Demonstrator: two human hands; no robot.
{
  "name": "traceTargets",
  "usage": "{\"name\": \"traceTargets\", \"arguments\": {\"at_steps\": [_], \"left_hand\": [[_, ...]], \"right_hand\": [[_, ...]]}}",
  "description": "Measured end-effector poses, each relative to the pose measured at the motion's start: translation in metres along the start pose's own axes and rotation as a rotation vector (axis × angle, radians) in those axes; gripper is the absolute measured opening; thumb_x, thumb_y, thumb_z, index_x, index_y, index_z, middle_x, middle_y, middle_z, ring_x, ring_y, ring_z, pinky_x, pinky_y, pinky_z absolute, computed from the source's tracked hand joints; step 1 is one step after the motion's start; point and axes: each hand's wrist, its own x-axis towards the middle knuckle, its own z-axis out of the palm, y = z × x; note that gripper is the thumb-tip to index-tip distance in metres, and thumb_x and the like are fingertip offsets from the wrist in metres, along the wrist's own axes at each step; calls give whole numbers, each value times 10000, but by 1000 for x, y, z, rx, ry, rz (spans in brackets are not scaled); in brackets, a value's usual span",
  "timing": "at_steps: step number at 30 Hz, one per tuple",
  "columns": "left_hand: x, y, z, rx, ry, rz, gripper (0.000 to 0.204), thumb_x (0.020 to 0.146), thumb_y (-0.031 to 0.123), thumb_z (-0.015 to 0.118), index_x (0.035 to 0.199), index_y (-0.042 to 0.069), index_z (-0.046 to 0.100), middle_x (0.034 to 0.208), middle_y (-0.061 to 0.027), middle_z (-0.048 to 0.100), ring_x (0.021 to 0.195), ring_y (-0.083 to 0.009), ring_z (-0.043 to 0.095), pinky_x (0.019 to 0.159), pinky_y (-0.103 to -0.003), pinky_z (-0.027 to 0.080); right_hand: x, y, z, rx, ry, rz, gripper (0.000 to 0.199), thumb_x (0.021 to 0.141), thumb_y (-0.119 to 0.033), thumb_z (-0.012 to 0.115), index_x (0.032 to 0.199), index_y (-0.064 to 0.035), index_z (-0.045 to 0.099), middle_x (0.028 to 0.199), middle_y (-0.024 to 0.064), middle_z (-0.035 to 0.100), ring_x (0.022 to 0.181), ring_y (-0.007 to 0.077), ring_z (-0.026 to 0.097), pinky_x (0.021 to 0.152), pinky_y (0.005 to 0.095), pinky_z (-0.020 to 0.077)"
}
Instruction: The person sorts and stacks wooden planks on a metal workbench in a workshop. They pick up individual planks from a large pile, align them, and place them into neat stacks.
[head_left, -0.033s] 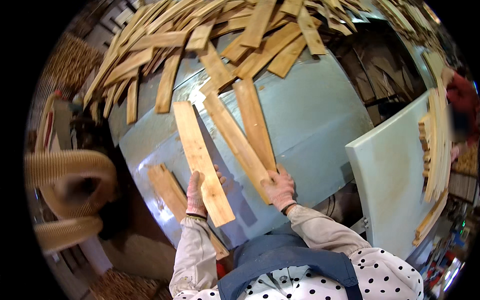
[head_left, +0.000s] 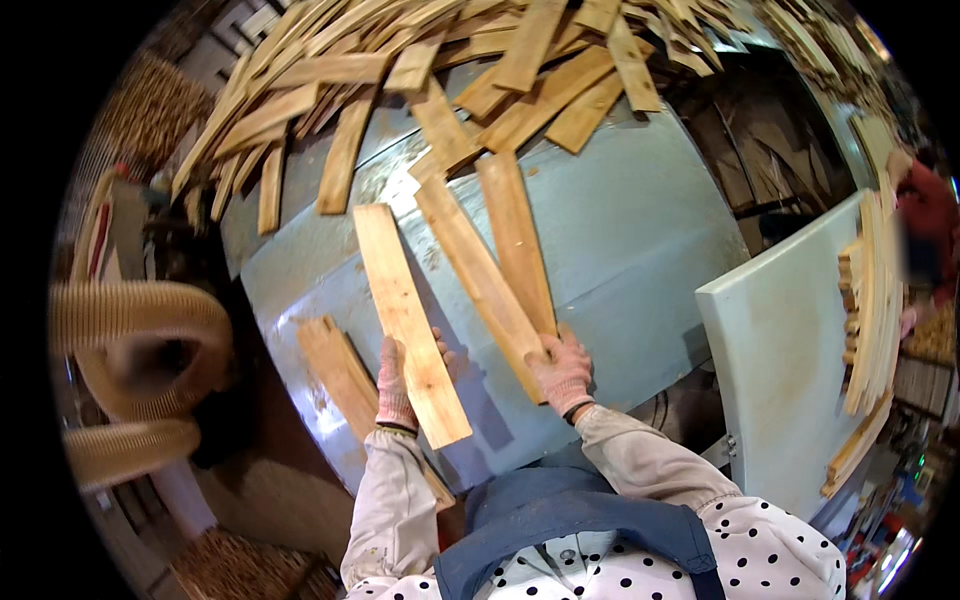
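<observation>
My left hand [head_left: 397,385], in a pinkish work glove, is closed on a pale wooden board [head_left: 405,310] raised over the table, its thumb on top and fingertips showing at the right edge. My right hand [head_left: 562,370], gloved too, grips the near end of a longer wooden board [head_left: 478,275] that slants away across the table. Another, browner board [head_left: 516,240] lies just right of it, with its near end by my right fingers. Below my left hand, partly hidden by the forearm, one or more boards [head_left: 340,375] lie on the table's left side.
The metal table [head_left: 630,230] bears a big loose heap of boards [head_left: 540,110] at its far side. On the right, a pale panel [head_left: 770,320] carries stacked strips [head_left: 868,310], with a person in red [head_left: 925,210] beside it. A ribbed hose [head_left: 140,320] coils at left.
</observation>
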Motion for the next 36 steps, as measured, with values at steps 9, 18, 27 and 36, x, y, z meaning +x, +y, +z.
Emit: {"name": "traceTargets", "arguments": {"at_steps": [9,18,27,36], "left_hand": [[-63,-27,-90,1163,746,450,956,894,416,812,1636,21,357,1554,-255,489,1351,-373,535,1135,-452,447],[-53,-87,-103,877,419,249,1176,832,412,877,1689,35,166,1529,-247,500,1343,-361,545,1145,-445,429],[14,-83,-18,1028,455,27,656,759,190,826,1336,-23,599,1124,-192,757,1013,-342,733,902,-433,580],[13,-38,-33,809,515,-48,662,807,237,817,1358,-49,586,1168,-212,703,1094,-358,665,941,-453,554]], "right_hand": [[2,-39,-1,90,-197,255,1198,764,-429,871,1690,-130,172,1524,242,550,1342,388,596,1130,453,483],[-73,-85,24,126,-267,-16,523,852,-356,752,1273,-62,657,1215,257,721,1124,429,689,993,460,547],[84,-89,-15,78,-207,-244,705,931,-489,701,1459,-47,552,1368,202,648,1249,337,639,1058,450,493],[344,-282,6,-421,147,-404,934,814,-524,778,1599,-147,440,1386,184,549,1284,386,524,1043,495,438]]}}
